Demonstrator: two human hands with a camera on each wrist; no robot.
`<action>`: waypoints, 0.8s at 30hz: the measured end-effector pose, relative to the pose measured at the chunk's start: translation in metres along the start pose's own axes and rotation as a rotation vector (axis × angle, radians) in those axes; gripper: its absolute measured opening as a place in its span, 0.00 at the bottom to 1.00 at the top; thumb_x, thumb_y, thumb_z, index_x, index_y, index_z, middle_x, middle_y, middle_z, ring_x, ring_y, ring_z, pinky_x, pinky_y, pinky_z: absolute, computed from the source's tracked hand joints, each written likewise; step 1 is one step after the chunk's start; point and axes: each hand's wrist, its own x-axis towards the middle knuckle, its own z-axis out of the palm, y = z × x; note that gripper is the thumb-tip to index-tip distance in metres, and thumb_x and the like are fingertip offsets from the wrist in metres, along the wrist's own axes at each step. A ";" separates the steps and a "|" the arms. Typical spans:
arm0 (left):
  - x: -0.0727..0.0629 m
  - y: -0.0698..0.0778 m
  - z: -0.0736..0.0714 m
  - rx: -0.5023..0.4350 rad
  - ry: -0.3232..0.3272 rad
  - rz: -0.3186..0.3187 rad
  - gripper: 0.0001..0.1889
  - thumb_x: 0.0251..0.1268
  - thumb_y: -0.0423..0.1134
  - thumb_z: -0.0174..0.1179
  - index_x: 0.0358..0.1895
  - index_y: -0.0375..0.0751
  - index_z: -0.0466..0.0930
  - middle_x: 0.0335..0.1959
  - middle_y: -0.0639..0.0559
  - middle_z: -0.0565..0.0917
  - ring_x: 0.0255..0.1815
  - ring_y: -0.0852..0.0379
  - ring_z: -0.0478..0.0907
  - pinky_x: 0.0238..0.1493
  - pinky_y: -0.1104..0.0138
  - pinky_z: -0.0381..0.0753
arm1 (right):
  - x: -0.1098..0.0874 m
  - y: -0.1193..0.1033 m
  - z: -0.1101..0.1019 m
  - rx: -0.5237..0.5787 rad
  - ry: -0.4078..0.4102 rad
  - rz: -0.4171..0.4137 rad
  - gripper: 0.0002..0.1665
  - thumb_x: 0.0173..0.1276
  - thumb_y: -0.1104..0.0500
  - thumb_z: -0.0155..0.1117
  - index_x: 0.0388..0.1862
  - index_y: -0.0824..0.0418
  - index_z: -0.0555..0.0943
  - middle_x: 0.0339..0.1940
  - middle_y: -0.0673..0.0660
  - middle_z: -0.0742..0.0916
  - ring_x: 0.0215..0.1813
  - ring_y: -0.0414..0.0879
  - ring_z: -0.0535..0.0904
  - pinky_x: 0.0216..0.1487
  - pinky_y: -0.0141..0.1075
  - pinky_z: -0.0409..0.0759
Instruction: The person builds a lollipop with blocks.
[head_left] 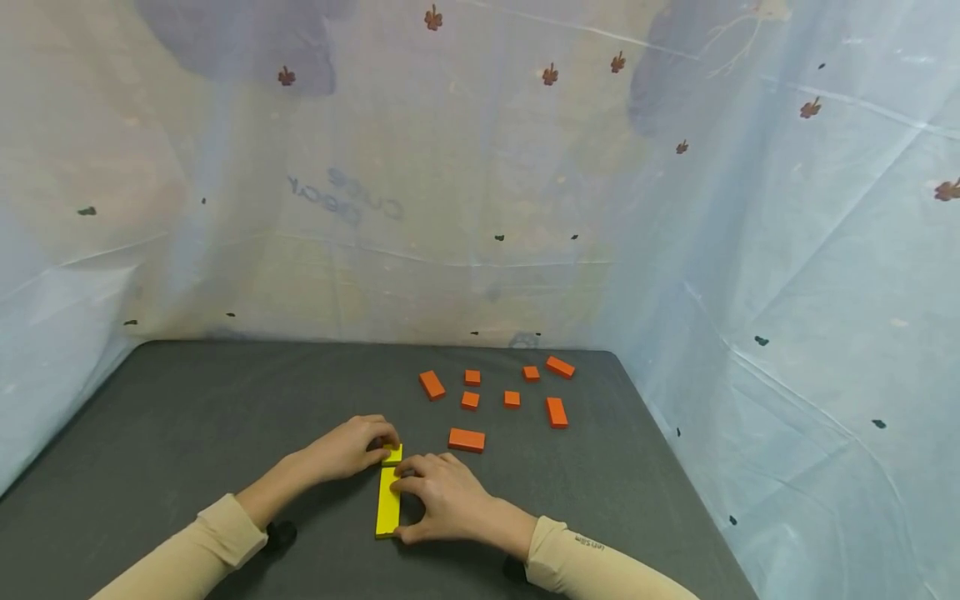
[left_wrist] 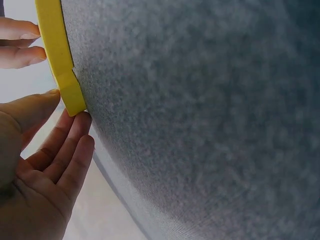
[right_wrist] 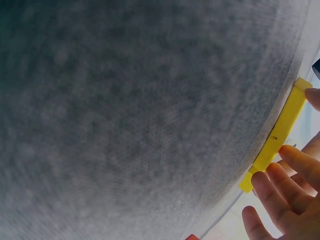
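Note:
Two yellow blocks lie end to end on the dark table in the head view: a long flat one nearer me and a small square one at its far end. My left hand pinches the small block, thumb on one side and fingertips around its far end. My right hand grips the long block, its thumb at the near end and fingertips along the right side and top. In the left wrist view, the small block meets the long block, slightly offset at the joint.
Beyond my hands, several orange blocks are scattered: an oblong one closest to my right hand, small square ones behind it, and another oblong one to the right. A patterned plastic sheet hangs around the table.

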 end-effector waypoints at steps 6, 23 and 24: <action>-0.003 0.005 -0.001 -0.014 -0.001 -0.001 0.07 0.62 0.38 0.64 0.42 0.54 0.83 0.39 0.61 0.79 0.37 0.66 0.75 0.38 0.70 0.79 | 0.000 0.001 0.002 0.001 -0.001 0.002 0.33 0.54 0.30 0.65 0.56 0.43 0.81 0.59 0.45 0.79 0.53 0.36 0.75 0.53 0.33 0.75; -0.007 0.007 0.001 -0.024 0.009 0.008 0.07 0.62 0.38 0.64 0.41 0.55 0.83 0.38 0.62 0.79 0.37 0.67 0.75 0.38 0.70 0.79 | -0.001 0.001 0.003 -0.007 -0.001 0.005 0.34 0.55 0.29 0.64 0.57 0.42 0.81 0.59 0.45 0.78 0.54 0.36 0.75 0.54 0.34 0.75; -0.007 0.008 0.001 -0.025 0.009 0.007 0.07 0.62 0.38 0.64 0.41 0.55 0.83 0.38 0.62 0.79 0.37 0.67 0.75 0.38 0.70 0.79 | -0.001 0.001 0.003 -0.006 -0.004 0.005 0.34 0.55 0.29 0.63 0.57 0.42 0.81 0.59 0.45 0.78 0.54 0.36 0.75 0.54 0.34 0.75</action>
